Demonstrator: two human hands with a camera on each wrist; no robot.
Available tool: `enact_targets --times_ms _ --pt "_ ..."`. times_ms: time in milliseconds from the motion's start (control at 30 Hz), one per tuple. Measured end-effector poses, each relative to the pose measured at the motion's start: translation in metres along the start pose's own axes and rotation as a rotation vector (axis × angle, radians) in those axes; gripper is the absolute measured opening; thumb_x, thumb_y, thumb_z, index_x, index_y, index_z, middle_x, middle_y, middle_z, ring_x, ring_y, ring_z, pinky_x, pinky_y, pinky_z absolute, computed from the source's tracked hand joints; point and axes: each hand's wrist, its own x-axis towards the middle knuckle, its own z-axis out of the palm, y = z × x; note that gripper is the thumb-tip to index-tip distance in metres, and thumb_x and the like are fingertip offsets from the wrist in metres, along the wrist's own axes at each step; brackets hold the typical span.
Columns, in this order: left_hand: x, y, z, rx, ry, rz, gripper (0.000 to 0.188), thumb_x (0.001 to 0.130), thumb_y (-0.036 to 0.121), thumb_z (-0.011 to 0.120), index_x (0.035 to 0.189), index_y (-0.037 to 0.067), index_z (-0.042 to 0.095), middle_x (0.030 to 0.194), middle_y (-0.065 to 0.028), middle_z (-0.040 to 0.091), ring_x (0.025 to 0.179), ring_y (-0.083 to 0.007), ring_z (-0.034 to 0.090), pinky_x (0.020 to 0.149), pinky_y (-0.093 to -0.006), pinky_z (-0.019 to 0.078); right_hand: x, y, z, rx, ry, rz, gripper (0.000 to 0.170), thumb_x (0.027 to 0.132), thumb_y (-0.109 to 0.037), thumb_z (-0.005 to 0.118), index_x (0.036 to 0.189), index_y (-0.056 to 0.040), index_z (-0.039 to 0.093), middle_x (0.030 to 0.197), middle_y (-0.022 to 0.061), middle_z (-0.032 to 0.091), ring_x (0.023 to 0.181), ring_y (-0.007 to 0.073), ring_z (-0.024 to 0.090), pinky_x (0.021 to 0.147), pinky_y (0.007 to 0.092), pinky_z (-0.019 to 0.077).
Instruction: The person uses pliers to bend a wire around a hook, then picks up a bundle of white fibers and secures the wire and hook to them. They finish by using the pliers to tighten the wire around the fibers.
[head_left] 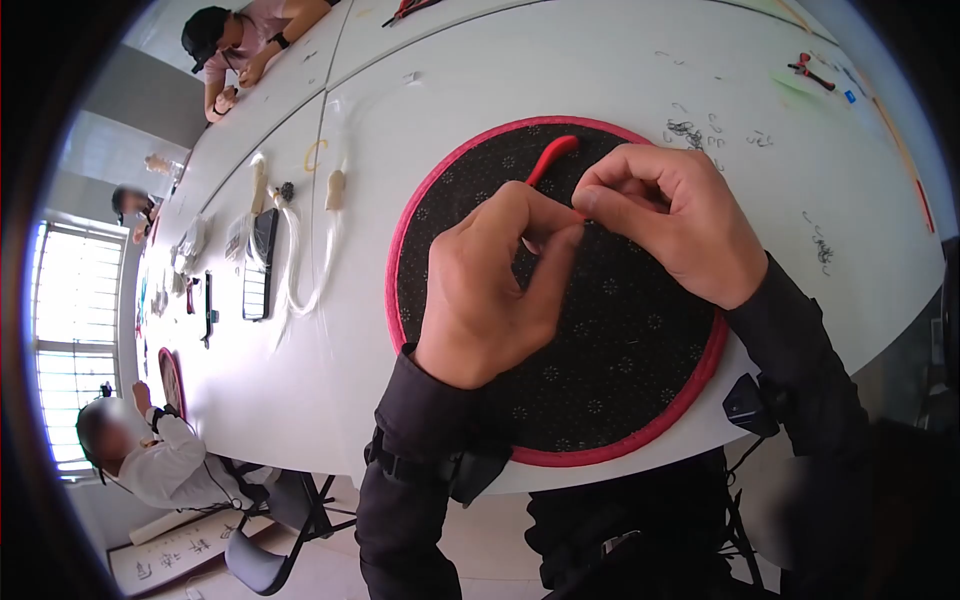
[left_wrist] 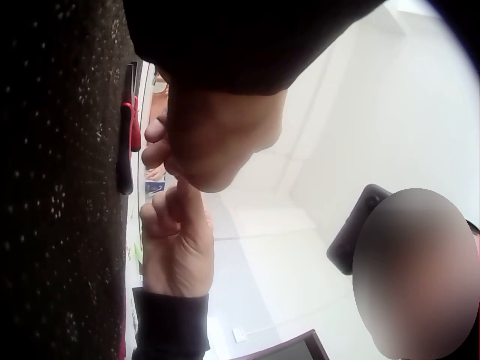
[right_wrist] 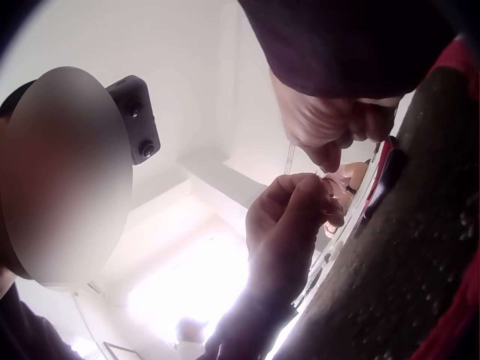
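Note:
Both hands meet over a round black mat (head_left: 600,400) with a red rim. My left hand (head_left: 490,290) pinches with thumb and forefinger at a tiny dark piece, mostly hidden by the fingertips; its kind I cannot tell. Right against it, the thumb and forefinger of my right hand (head_left: 680,215) pinch at the same piece. In the right wrist view, the fingertips of the left hand (right_wrist: 289,225) come up just below those of the right hand (right_wrist: 337,124). Behind the hands, pliers lie on the mat, one red handle (head_left: 556,158) showing; the left wrist view shows the pliers (left_wrist: 130,139) too.
Small dark bent wire pieces (head_left: 688,132) lie scattered on the white table (head_left: 480,75) to the right, with another cluster (head_left: 822,250) nearer. Red-handled pliers (head_left: 812,72) lie far right. Left are a phone (head_left: 260,265) and clear tubing (head_left: 295,260). Other people sit around the table.

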Motion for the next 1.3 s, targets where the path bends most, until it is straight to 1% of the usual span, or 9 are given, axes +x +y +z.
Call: enact_targets --times_ms 100,300,400,600,700,867,1000,1100,1300 --pt "0.000 -0.005 0.002 -0.040 0.097 -0.023 0.013 0.084 -0.003 0.071 0.091 0.000 0.061 0.081 -0.0108 0.069 0.071 -0.0220 0.067 0.065 -0.0310 0.0520 0.001 0.002 0.001 0.076 -0.070 0.040 0.016 0.093 -0.016 0.071 0.090 -0.0001 0.070 0.060 -0.0035 0.048 0.056 0.0047 0.041 0.054 0.0244 0.0356" --pt "0.003 -0.014 0.003 0.046 0.161 0.059 0.012 0.085 -0.004 0.070 0.091 0.000 0.060 0.081 -0.0113 0.067 0.070 -0.0237 0.067 0.064 -0.0317 0.0523 -0.007 -0.012 0.002 -0.035 -0.116 -0.012 0.012 0.093 -0.012 0.070 0.091 -0.0006 0.070 0.062 -0.0044 0.049 0.056 0.0038 0.039 0.052 0.0242 0.0333" --pt "0.003 -0.005 -0.001 0.162 0.041 0.050 0.005 0.090 -0.003 0.068 0.092 -0.003 0.064 0.082 -0.0089 0.070 0.076 -0.0132 0.066 0.072 -0.0277 0.0523 -0.007 -0.014 0.000 -0.115 -0.074 -0.077 0.010 0.094 -0.011 0.070 0.095 -0.0011 0.070 0.068 -0.0065 0.053 0.060 0.0007 0.039 0.055 0.0219 0.0330" --pt "0.001 -0.002 0.002 0.081 0.004 0.086 0.005 0.090 -0.003 0.068 0.091 -0.002 0.063 0.082 -0.0086 0.069 0.076 -0.0132 0.066 0.071 -0.0274 0.0521 -0.002 -0.003 0.003 0.002 0.026 -0.059 0.014 0.093 -0.014 0.070 0.090 -0.0001 0.070 0.060 -0.0011 0.050 0.055 0.0061 0.043 0.053 0.0253 0.0364" --pt "0.000 -0.002 0.001 -0.021 0.009 -0.051 0.004 0.092 -0.002 0.067 0.093 -0.003 0.063 0.082 -0.0072 0.069 0.075 -0.0122 0.066 0.070 -0.0265 0.0519 -0.001 0.004 0.001 0.041 -0.030 -0.026 0.014 0.092 -0.014 0.070 0.090 0.0001 0.070 0.060 -0.0022 0.050 0.056 0.0054 0.043 0.054 0.0248 0.0364" --pt "0.002 -0.010 0.004 -0.006 0.144 -0.005 0.011 0.085 -0.004 0.070 0.089 0.000 0.060 0.080 -0.0118 0.068 0.070 -0.0233 0.067 0.062 -0.0314 0.0513 -0.004 -0.009 0.000 0.010 -0.142 0.084 0.013 0.092 -0.013 0.070 0.090 -0.0005 0.070 0.059 -0.0025 0.047 0.055 0.0054 0.042 0.052 0.0249 0.0355" --pt "0.003 -0.013 0.002 0.140 0.108 0.082 0.012 0.085 -0.004 0.069 0.090 0.000 0.059 0.080 -0.0132 0.066 0.070 -0.0256 0.066 0.063 -0.0314 0.0514 -0.006 -0.009 0.004 -0.086 -0.054 -0.094 0.011 0.092 -0.012 0.070 0.090 -0.0009 0.070 0.059 -0.0012 0.047 0.054 0.0067 0.042 0.052 0.0258 0.0362" --pt "0.002 -0.006 0.001 0.151 0.007 0.028 0.007 0.088 -0.003 0.069 0.091 -0.002 0.063 0.082 -0.0105 0.069 0.075 -0.0154 0.067 0.072 -0.0284 0.0526 -0.005 -0.008 0.003 -0.098 0.023 -0.122 0.011 0.092 -0.012 0.070 0.091 -0.0007 0.070 0.061 -0.0001 0.052 0.055 0.0071 0.046 0.054 0.0254 0.0389" --pt "0.000 -0.001 0.000 -0.035 0.002 -0.043 0.005 0.092 -0.002 0.067 0.093 -0.003 0.062 0.082 -0.0079 0.069 0.076 -0.0120 0.066 0.071 -0.0263 0.0521 0.001 0.004 0.000 0.047 -0.022 -0.024 0.015 0.093 -0.015 0.071 0.092 -0.0005 0.071 0.068 0.0003 0.060 0.061 0.0055 0.051 0.060 0.0232 0.0426"
